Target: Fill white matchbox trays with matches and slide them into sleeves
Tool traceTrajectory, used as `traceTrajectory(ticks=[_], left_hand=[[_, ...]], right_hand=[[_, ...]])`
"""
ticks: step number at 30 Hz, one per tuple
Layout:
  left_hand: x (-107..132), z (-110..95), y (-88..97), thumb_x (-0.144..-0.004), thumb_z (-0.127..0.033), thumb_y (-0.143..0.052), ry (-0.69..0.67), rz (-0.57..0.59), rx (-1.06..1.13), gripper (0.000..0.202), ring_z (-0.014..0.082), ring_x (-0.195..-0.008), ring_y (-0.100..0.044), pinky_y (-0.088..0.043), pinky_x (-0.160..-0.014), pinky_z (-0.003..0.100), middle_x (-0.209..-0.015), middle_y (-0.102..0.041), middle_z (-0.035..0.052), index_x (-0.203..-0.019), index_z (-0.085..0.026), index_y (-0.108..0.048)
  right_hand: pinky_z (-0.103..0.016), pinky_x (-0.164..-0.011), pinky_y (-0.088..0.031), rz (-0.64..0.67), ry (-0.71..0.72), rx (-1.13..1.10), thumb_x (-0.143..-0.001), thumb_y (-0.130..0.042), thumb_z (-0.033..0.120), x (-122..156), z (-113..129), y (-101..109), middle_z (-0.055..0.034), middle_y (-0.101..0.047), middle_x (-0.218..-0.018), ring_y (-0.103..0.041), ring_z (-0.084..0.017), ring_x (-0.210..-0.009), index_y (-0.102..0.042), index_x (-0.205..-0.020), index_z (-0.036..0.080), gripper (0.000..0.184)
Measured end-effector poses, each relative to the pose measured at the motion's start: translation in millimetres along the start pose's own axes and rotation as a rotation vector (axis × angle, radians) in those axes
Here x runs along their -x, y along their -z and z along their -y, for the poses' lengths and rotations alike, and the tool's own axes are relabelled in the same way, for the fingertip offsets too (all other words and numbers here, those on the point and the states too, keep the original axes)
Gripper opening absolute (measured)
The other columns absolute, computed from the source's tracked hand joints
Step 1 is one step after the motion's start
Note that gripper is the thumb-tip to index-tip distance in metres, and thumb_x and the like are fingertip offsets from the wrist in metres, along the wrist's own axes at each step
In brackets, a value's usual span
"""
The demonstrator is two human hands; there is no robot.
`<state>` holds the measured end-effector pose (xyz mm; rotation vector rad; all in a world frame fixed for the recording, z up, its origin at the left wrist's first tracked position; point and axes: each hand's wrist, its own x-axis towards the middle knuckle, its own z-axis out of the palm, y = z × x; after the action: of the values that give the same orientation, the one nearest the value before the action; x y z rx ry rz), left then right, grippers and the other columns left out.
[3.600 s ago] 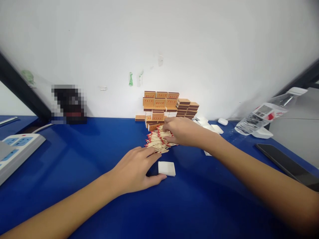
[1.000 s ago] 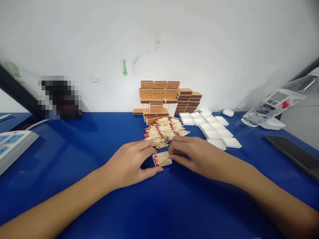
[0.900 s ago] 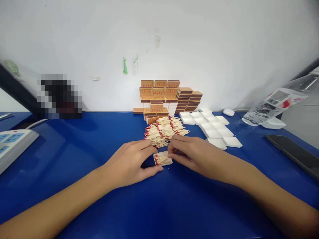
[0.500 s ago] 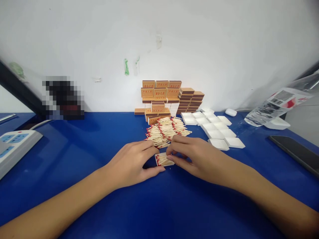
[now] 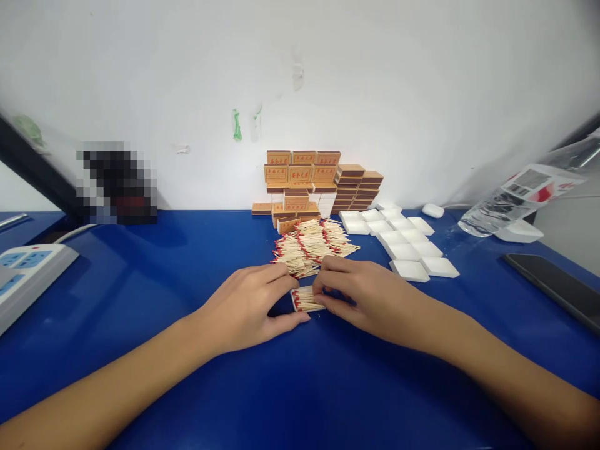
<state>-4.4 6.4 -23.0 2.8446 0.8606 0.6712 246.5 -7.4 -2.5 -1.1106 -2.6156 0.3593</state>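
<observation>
A small white matchbox tray [image 5: 305, 300] with red-tipped matches in it lies on the blue table [image 5: 300, 387] between my hands. My left hand [image 5: 246, 306] curls around the tray's left end, thumb and forefinger against it. My right hand [image 5: 359, 292] pinches the tray's right end, fingers bent and partly covering it. Just behind lies a loose heap of matches [image 5: 312, 247].
Orange matchbox sleeves [image 5: 319, 184] are stacked against the white wall. Several empty white trays [image 5: 403, 247] lie to the right. A power strip [image 5: 23, 278] sits at far left, a plastic bottle [image 5: 515, 197] and a dark phone [image 5: 555, 287] at right.
My right hand came back from the match heap to the tray, which now holds matches. In the last second its fingers closed further over the tray's right end.
</observation>
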Motion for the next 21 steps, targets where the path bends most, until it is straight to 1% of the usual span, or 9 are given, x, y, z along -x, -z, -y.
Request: traceTrajectory(ticks=[3, 6, 8, 12, 15, 21], left_hand=[[0.3, 0.0, 1.0, -0.099, -0.044, -0.07, 0.007, 0.017, 0.005, 0.028, 0.023, -0.087, -0.073, -0.059, -0.075, 0.037, -0.1, -0.073, 0.006, -0.105, -0.016, -0.07], [0.5, 0.5, 1.6, -0.099, -0.044, -0.07, 0.01, 0.022, 0.018, 0.029, 0.0242, -0.092, -0.074, -0.06, -0.079, 0.037, -0.103, -0.073, 0.007, -0.108, -0.016, -0.07], [0.4, 0.8, 1.7, -0.099, -0.043, -0.071, 0.009, 0.02, 0.021, 0.028, 0.0245, -0.093, -0.074, -0.06, -0.08, 0.037, -0.103, -0.074, 0.0073, -0.108, -0.016, -0.07], [0.1, 0.6, 1.8, -0.098, -0.039, -0.071, -0.002, 0.015, 0.018, 0.025, 0.0228, -0.086, -0.072, -0.057, -0.073, 0.035, -0.099, -0.072, 0.0062, -0.105, -0.015, -0.07], [0.0, -0.1, 2.2, -0.098, -0.039, -0.071, -0.011, 0.007, 0.01, 0.025, 0.0215, -0.083, -0.071, -0.056, -0.071, 0.034, -0.096, -0.071, 0.0053, -0.104, -0.015, -0.07], [0.2, -2.1, 2.5, -0.1, -0.04, -0.068, -0.035, 0.022, 0.005, 0.025, 0.0195, -0.078, -0.068, -0.053, -0.068, 0.033, -0.092, -0.069, 0.0038, -0.103, -0.015, -0.07]], right_hand=[[-0.03, -0.066, -0.042, -0.034, -0.004, -0.003, -0.102, -0.065, 0.021, 1.3, 2.2, 1.2, -0.0033, -0.067, -0.097, -0.062, -0.015, -0.075, -0.071, -0.094, 0.019, 0.01], [-0.03, -0.067, -0.043, 0.02, -0.01, -0.066, -0.103, -0.064, 0.024, 1.7, 5.2, 4.4, -0.0026, -0.067, -0.097, -0.062, -0.015, -0.075, -0.071, -0.094, 0.02, 0.012], [-0.029, -0.068, -0.043, 0.055, -0.018, -0.083, -0.103, -0.063, 0.023, 1.2, 6.6, 5.8, -0.0028, -0.067, -0.097, -0.062, -0.015, -0.077, -0.071, -0.094, 0.019, 0.012], [-0.029, -0.068, -0.043, 0.059, -0.03, -0.081, -0.103, -0.062, 0.021, 0.1, 7.2, 6.4, -0.0037, -0.067, -0.097, -0.063, -0.015, -0.079, -0.072, -0.097, 0.019, 0.012], [-0.029, -0.068, -0.043, 0.06, -0.017, -0.082, -0.103, -0.061, 0.02, -0.2, 5.5, 5.5, -0.0034, -0.067, -0.095, -0.062, -0.015, -0.077, -0.073, -0.095, 0.019, 0.014], [-0.03, -0.066, -0.043, -0.004, -0.019, -0.044, -0.099, -0.061, 0.012, -1.0, 3.5, 2.7, -0.0041, -0.068, -0.098, -0.062, -0.015, -0.077, -0.071, -0.097, 0.018, 0.012]])
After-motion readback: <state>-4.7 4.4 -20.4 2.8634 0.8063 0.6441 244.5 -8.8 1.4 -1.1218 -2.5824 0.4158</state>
